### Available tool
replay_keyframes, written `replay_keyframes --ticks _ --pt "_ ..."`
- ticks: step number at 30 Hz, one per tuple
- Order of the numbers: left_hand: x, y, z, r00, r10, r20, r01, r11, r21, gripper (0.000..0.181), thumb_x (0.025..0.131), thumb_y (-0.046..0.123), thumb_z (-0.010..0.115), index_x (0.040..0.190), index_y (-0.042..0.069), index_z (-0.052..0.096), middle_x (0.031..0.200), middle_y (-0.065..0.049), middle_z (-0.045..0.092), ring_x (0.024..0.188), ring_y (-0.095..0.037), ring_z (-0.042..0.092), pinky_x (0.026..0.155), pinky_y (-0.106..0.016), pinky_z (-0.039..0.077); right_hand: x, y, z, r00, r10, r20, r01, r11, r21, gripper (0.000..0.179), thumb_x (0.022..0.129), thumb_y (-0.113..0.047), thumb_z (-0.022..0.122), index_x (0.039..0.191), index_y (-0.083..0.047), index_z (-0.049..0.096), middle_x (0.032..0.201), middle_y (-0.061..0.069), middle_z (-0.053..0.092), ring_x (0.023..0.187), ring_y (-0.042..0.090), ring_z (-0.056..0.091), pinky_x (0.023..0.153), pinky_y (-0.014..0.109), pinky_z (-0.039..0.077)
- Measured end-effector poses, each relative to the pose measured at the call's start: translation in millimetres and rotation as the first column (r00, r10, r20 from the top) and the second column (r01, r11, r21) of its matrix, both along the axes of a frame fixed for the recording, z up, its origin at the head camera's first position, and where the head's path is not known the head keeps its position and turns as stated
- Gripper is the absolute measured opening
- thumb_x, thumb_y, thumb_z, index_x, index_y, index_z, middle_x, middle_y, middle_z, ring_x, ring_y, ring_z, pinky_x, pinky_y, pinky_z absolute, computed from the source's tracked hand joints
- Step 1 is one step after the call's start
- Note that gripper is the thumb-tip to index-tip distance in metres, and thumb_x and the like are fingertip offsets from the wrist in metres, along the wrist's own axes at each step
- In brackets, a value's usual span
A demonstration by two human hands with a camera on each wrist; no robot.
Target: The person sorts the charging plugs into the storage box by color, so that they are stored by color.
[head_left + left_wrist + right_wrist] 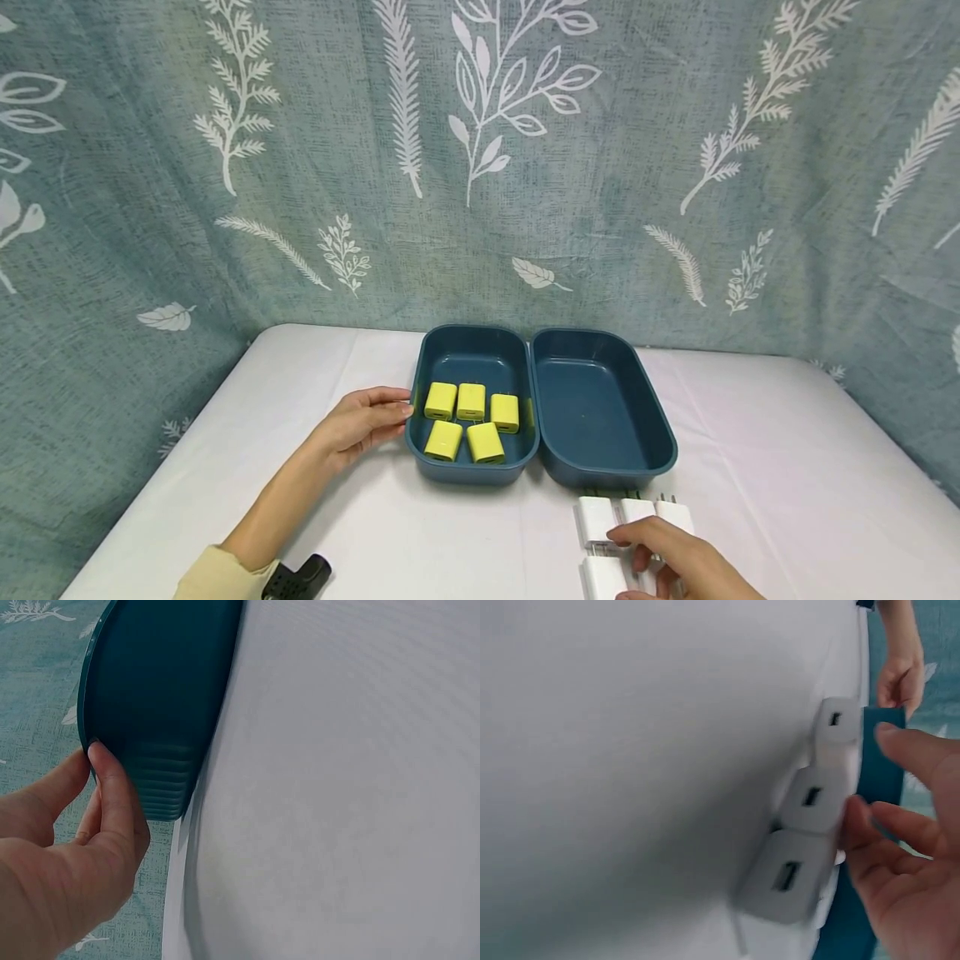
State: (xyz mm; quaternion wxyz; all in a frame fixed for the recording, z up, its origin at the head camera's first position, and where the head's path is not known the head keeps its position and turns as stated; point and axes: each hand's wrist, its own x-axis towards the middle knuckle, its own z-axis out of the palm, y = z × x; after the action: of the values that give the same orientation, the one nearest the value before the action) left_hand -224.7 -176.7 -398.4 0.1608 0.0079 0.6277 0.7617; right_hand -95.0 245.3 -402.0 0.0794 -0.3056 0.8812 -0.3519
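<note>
My left hand (369,423) rests its fingertips against the left rim of a dark blue bin (476,473); the left wrist view shows these fingers at the edge of the bin's outer wall (161,697). Inside that bin lie several yellow charger plugs (471,402). My right hand (686,560) hovers over several white charger plugs (597,521), thumb and index finger apart, with no plug plainly held between them. In the right wrist view, fingers (900,746) reach close beside the white plugs (806,799), whose port ends show. The right hand partly hides the nearer plugs.
A second dark blue bin (592,408), with nothing in it, stands against the first one's right side. White cloth (787,467) covers the table. Behind hangs a green-blue leaf-patterned curtain (315,150). A black device (296,579) is on my left wrist.
</note>
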Motion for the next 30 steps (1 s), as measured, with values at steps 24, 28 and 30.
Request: replay_keyframes --ticks 24,28,30 --pt "-1.2 -0.7 -2.7 1.0 -0.012 0.0 0.012 1.0 0.021 0.041 0.094 -0.003 0.062 0.132 -0.014 0.048 0.093 -0.006 0.066 0.076 -0.01 0.065 0.072 -0.02 0.057 -3.4 -9 3.6 0.99 0.129 -0.065 -0.116 0.976 0.182 0.059 0.086 -0.049 0.075 0.126 -0.008 0.061 0.119 0.001 0.055 0.082 -0.004 0.045 0.057 0.016 0.044" --pt "-1.5 -1.0 -1.7 1.0 -0.012 0.002 0.012 1.0 0.024 0.039 0.094 -0.004 0.061 0.13 -0.014 0.05 0.094 -0.006 0.066 0.075 -0.01 0.065 0.071 -0.02 0.057 -4.5 -10 4.7 0.991 0.126 -0.04 -0.116 0.974 0.197 0.062 0.085 -0.05 0.075 0.127 -0.007 0.061 0.119 0.003 0.056 0.08 -0.005 0.045 0.058 0.016 0.044" --pt "-1.6 -1.2 -1.4 1.0 -0.012 0.003 0.012 1.0 0.026 0.038 0.094 -0.004 0.061 0.13 -0.013 0.051 0.094 -0.007 0.066 0.075 -0.01 0.065 0.071 -0.02 0.057 -5.0 -10 4.7 0.993 0.118 -0.019 -0.111 0.973 0.204 0.063 0.085 -0.051 0.075 0.128 -0.007 0.061 0.119 0.002 0.056 0.08 -0.005 0.045 0.058 0.016 0.044"
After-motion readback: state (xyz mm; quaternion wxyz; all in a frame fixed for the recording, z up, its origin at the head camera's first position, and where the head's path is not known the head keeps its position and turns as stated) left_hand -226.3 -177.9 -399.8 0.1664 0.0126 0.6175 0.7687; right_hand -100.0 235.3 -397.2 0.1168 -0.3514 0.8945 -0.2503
